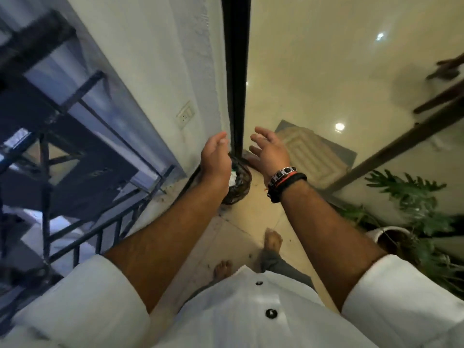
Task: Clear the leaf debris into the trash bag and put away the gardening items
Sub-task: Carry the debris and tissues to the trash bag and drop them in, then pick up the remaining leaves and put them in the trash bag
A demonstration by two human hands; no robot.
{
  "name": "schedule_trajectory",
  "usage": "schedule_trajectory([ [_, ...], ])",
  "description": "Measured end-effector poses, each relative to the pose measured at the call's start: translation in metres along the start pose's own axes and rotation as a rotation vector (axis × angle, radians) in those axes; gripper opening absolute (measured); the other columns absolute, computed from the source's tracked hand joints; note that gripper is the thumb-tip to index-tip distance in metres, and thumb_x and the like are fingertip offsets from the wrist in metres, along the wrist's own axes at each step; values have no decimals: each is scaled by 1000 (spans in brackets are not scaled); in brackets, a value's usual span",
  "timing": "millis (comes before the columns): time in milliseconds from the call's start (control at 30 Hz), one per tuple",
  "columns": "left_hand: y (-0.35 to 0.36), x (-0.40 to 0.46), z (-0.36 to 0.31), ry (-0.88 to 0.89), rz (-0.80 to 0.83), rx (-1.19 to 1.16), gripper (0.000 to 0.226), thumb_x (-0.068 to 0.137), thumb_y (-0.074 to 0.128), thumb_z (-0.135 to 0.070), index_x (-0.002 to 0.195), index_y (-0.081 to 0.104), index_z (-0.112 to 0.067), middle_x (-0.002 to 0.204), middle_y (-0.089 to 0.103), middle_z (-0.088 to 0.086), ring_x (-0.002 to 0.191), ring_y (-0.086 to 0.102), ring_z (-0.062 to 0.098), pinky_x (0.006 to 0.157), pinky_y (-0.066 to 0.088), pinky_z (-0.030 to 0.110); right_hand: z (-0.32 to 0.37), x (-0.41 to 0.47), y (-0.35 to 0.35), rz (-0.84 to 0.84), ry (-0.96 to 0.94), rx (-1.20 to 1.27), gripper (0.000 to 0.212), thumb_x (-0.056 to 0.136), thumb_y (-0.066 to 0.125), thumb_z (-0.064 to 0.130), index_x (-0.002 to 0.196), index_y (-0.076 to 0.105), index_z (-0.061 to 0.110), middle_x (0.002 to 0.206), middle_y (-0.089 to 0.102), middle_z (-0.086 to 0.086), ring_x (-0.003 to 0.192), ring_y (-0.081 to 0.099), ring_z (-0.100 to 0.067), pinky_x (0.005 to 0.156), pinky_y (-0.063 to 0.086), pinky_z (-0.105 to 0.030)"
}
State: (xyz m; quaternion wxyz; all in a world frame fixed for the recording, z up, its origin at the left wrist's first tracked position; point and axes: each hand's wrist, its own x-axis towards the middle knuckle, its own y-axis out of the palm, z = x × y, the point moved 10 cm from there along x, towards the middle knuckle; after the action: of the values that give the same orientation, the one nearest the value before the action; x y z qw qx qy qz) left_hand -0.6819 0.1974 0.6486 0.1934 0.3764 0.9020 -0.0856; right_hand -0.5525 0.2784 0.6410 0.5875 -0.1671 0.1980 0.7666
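Note:
A dark woven basket (239, 187) stands on the balcony floor by the black door frame (236, 71), with something white and green inside it. My left hand (216, 156) is stretched out above the basket's left side, fingers relaxed and holding nothing. My right hand (270, 151), with bracelets at the wrist, is held out above and to the right of the basket, fingers spread and empty. Small bits of leaf debris (165, 190) lie scattered on the tiles near the railing. No trash bag is in view.
A black metal railing (100, 232) runs along the left edge of the balcony. A leafy potted plant (411, 212) in a white pot (386, 232) stands at the right. A doormat (316, 151) lies beyond the door frame indoors. My bare feet (272, 241) stand on the tiles.

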Motion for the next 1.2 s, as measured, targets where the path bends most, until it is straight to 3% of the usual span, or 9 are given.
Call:
schedule_trajectory([
  [100,10,-32,-20,54,102,36,33,104,41,-18,133,57,-19,133,59,3,124,55,19,109,45,43,10,-38,-20,-65,-29,61,29,99,47,18,126,57,23,124,58,-3,119,55,-27,97,51,-47],
  [333,76,-105,-33,140,318,173,30,103,42,-25,125,61,-29,124,62,-8,115,59,13,100,50,40,12,-123,-121,-291,-116,211,26,100,45,21,122,59,26,132,57,-1,118,57,-22,94,52,-43],
  [400,106,-137,-20,123,390,183,29,104,41,-25,124,62,-30,117,63,-10,109,60,11,92,53,35,7,-151,-163,-363,-145,233,24,100,47,22,118,59,28,131,57,-1,117,57,-21,90,54,-39],
  [600,196,-242,38,50,619,197,27,103,42,-21,113,66,-28,114,68,-3,107,64,14,90,54,35,-13,-245,-299,-573,-220,211,24,98,48,19,117,61,25,118,63,1,101,58,-16,82,51,-37],
  [833,283,-374,106,6,970,371,27,105,39,-14,114,64,-21,111,67,-1,99,64,13,84,50,33,-73,-369,-420,-923,-230,328,20,100,46,20,110,59,30,123,61,0,109,58,-19,88,51,-40],
  [967,317,-433,138,14,1158,469,27,104,40,-15,109,65,-24,113,68,-1,105,64,16,85,52,35,-116,-425,-447,-1137,-239,431,20,99,46,21,103,61,35,115,63,3,102,60,-18,80,53,-36],
  [1100,328,-490,163,21,1349,547,27,104,40,-13,108,65,-22,105,67,-2,90,61,10,77,48,30,-155,-475,-450,-1317,-220,562,23,99,46,21,98,62,37,113,64,4,102,61,-16,80,50,-36],
  [1200,334,-523,174,29,1476,601,27,104,41,-12,104,66,-23,105,69,-2,89,62,10,71,48,26,-180,-508,-450,-1464,-216,681,23,99,45,21,98,62,36,114,64,3,94,59,-14,78,50,-36],
])
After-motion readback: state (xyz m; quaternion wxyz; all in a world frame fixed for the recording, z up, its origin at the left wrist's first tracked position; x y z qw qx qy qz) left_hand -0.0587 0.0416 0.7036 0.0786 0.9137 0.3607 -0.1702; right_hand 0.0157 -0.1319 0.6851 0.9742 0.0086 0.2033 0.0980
